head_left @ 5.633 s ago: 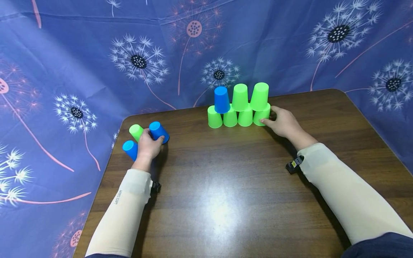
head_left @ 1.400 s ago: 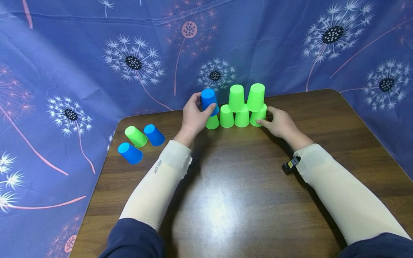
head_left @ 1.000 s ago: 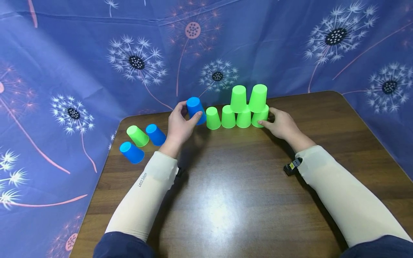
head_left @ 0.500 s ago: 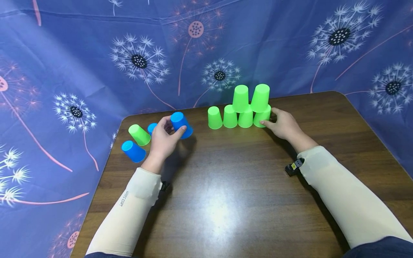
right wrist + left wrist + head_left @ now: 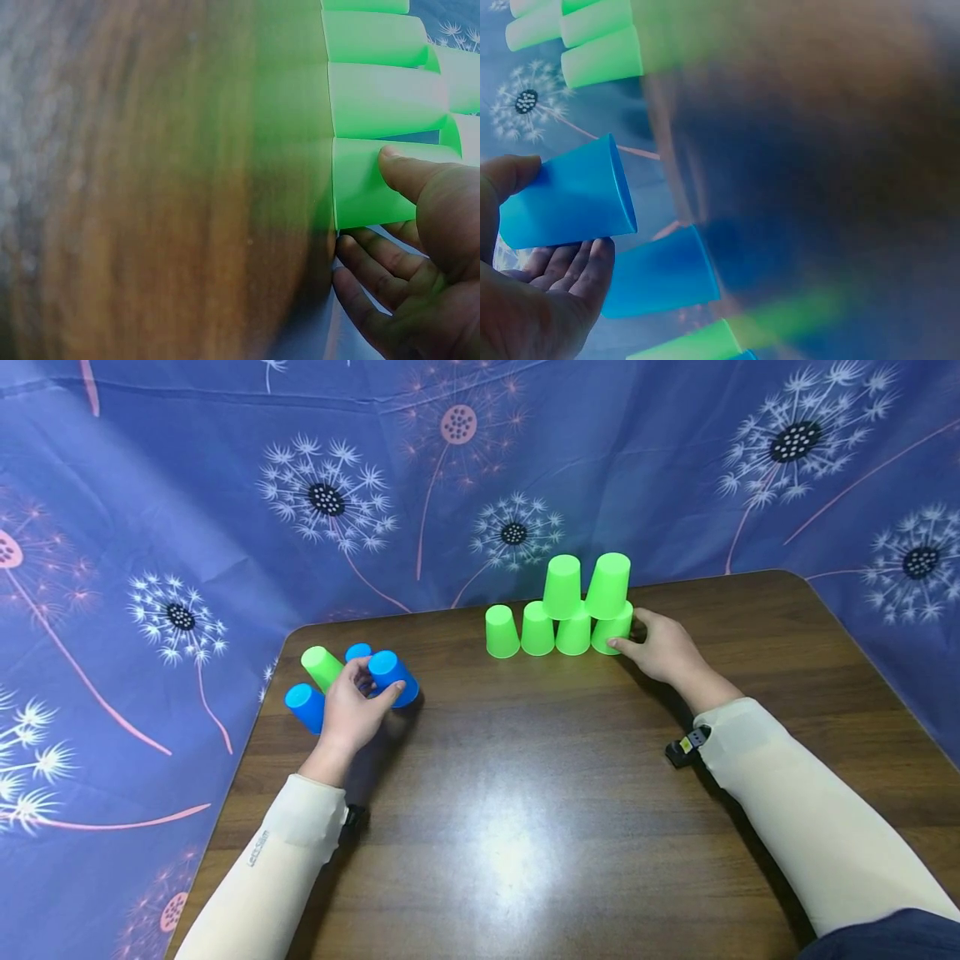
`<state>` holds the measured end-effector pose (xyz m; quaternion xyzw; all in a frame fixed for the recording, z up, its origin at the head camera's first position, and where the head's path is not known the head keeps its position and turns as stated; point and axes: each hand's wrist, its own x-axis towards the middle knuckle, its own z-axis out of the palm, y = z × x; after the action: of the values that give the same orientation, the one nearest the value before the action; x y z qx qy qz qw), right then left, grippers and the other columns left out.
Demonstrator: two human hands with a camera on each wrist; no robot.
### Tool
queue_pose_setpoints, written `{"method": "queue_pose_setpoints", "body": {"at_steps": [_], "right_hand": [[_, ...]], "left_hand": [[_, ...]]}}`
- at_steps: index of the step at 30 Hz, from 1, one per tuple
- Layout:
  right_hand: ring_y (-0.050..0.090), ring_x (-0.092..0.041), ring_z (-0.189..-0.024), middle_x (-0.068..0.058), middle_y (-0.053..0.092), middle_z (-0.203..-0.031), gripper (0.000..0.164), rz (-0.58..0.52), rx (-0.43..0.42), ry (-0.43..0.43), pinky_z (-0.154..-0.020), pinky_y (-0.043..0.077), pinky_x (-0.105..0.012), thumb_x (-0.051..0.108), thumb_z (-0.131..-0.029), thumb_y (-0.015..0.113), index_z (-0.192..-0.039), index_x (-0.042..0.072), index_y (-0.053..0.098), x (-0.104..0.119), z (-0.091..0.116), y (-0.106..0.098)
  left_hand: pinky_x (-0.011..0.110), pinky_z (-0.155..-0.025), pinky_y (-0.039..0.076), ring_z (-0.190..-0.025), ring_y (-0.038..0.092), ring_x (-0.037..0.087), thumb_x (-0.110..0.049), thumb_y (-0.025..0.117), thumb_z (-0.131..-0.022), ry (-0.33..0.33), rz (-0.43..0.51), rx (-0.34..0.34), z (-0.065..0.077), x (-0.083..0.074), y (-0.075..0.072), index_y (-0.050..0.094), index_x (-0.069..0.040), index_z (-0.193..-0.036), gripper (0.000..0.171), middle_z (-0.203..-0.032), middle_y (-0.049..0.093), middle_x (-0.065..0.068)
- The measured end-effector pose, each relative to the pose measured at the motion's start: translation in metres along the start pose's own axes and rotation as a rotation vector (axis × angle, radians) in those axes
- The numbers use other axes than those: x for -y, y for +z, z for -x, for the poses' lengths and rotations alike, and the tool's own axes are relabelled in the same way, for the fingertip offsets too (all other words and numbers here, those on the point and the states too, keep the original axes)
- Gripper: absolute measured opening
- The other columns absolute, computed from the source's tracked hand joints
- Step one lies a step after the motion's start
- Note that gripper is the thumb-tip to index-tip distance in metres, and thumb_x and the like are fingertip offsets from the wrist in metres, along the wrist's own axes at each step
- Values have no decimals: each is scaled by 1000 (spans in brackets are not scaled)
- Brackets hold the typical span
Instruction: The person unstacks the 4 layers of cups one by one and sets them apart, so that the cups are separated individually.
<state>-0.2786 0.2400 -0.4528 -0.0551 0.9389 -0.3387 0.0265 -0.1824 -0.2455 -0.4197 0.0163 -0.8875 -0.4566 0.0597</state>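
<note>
My left hand (image 5: 351, 706) holds a blue cup (image 5: 394, 680), upside down, between thumb and fingers near the table's left side. In the left wrist view the held cup's (image 5: 566, 199) rim is a little off the tabletop. Just behind this hand are a green cup (image 5: 320, 667), a second blue cup (image 5: 357, 651), mostly hidden, and a third blue cup (image 5: 304, 704). My right hand (image 5: 667, 652) has thumb and fingers around the rightmost bottom green cup (image 5: 611, 633). In the right wrist view the thumb presses that cup's (image 5: 364, 187) side.
Several upside-down green cups (image 5: 502, 632) form a row at the table's back, and two more green cups (image 5: 562, 587) sit on its right part. The leftmost bottom cup has nothing on it. Behind the brown table (image 5: 480, 793) hangs a blue flowered cloth (image 5: 420, 485).
The blue cup that stood atop the row's left end was lifted off by my left hand and carried left and down toward the loose cups. My right hand has stayed at the rightmost cup.
</note>
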Motion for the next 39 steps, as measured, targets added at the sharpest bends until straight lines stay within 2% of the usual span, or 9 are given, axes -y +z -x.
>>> {"method": "queue_pose_setpoints", "body": {"at_steps": [8,16,23,32,35,39], "right_hand": [[56,-46,-124,-26,61,-133,71,4,8,13,-100,46,-65,47,-99,71,-149,2,49,1,0,-1],[56,-45,-122,-26,62,-131,72,13,11,10,-99,46,-65,49,-99,71,-149,2,49,3,0,-2],[56,-45,-122,-25,62,-130,71,18,5,8,-99,46,-65,48,-99,71,-149,2,49,3,0,-1],[57,-44,-121,-25,62,-129,71,14,7,12,-98,46,-65,50,-99,71,-148,3,50,2,0,0],[57,-45,-122,-25,62,-130,71,16,5,11,-99,46,-65,49,-99,71,-148,3,50,2,-1,0],[56,-45,-123,-25,62,-132,71,15,3,10,-100,46,-65,47,-100,71,-149,2,49,2,-1,0]], "left_hand": [[50,-109,51,-132,60,38,-31,81,-95,-39,-98,-29,5,16,-7,50,-2,-142,64,-139,62,23],[55,-111,47,-134,56,42,-30,78,-96,-95,-174,1,6,22,-15,45,3,-147,69,-142,58,27],[57,-112,46,-134,56,43,-27,76,-97,-102,-198,14,7,27,-18,45,5,-145,65,-142,57,28],[60,-114,42,-136,52,46,-24,76,-97,-94,-224,-6,7,30,-20,45,7,-145,65,-143,55,30],[59,-115,41,-137,51,46,-23,77,-95,-90,-213,-25,7,29,-20,43,8,-146,69,-144,54,30],[55,-117,41,-141,49,44,-23,81,-93,-82,-155,-57,9,22,-22,37,8,-150,78,-149,48,29]]}}
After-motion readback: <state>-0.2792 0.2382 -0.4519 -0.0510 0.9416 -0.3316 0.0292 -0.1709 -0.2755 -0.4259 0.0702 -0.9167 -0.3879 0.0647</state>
